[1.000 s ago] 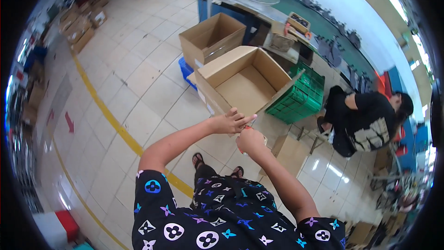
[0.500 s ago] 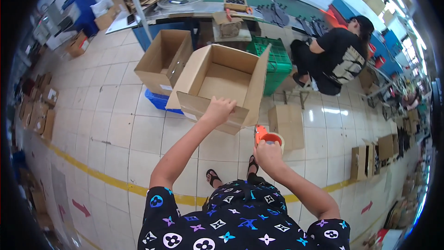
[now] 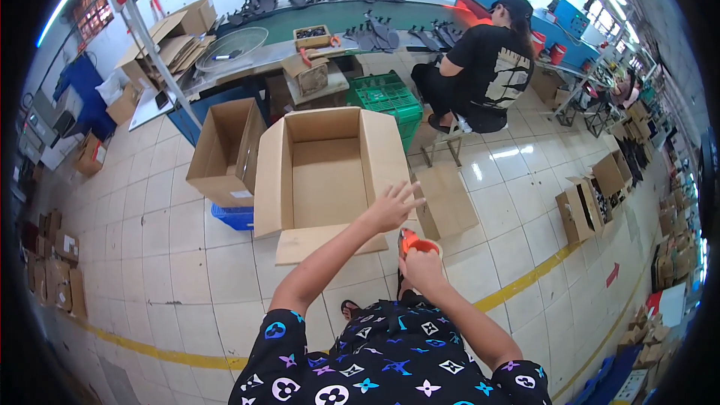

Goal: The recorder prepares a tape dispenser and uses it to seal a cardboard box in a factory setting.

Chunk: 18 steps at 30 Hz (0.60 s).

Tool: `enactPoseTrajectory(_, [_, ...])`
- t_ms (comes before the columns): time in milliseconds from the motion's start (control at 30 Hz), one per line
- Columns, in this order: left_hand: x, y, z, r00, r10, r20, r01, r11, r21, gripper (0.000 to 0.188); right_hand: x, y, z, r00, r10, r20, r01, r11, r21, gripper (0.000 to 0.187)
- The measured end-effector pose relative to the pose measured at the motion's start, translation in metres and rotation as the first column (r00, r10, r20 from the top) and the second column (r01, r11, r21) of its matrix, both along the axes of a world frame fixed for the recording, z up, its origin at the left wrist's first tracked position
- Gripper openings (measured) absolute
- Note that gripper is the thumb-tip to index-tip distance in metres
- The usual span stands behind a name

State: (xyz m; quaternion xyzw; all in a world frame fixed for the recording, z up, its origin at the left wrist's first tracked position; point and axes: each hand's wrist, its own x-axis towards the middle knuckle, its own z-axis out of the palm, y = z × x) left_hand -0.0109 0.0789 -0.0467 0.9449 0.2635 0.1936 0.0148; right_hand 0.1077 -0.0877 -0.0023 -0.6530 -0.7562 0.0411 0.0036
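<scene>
An empty cardboard box (image 3: 325, 184) stands in front of me with its flaps folded outward. My left hand (image 3: 391, 208) is open, fingers spread, over the near right corner of that box by its right flap (image 3: 389, 151); whether it touches the flap I cannot tell. Close to my body, my right hand (image 3: 424, 268) is closed around an orange tape dispenser (image 3: 409, 239) with a roll of tape on it. The dispenser is just beyond the box's near flap (image 3: 319, 244), to the right.
Left of the box, a taller open carton (image 3: 225, 151) rests on a blue crate (image 3: 233, 217). A green crate (image 3: 386, 101) stands behind. A flattened-looking carton (image 3: 448, 200) lies right, near a seated co-worker (image 3: 487, 67). Dark parts line the green bench (image 3: 337, 15).
My left hand has let go of the box's near flap and moved right, its fingers spreading. The box now sits straighter, near flap lowered. My right hand still holds the dispenser; the view has swung right.
</scene>
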Motion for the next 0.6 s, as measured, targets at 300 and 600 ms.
enactPoseTrajectory(300, [0.084, 0.037, -0.104, 0.801, -0.324, -0.503, 0.241, 0.944, -0.224, 0.048, 0.015, -0.038, 0.002, 0.966, -0.093, -0.242, 0.118, 0.989, 0.093, 0.033])
enactPoseTrajectory(600, [0.113, 0.069, -0.092, 0.441, -0.459, -0.772, 0.673, 0.737, -0.054, 0.03, 0.016, -0.022, -0.021, 0.89, -0.15, -0.431, 0.23, 0.963, 0.14, 0.035])
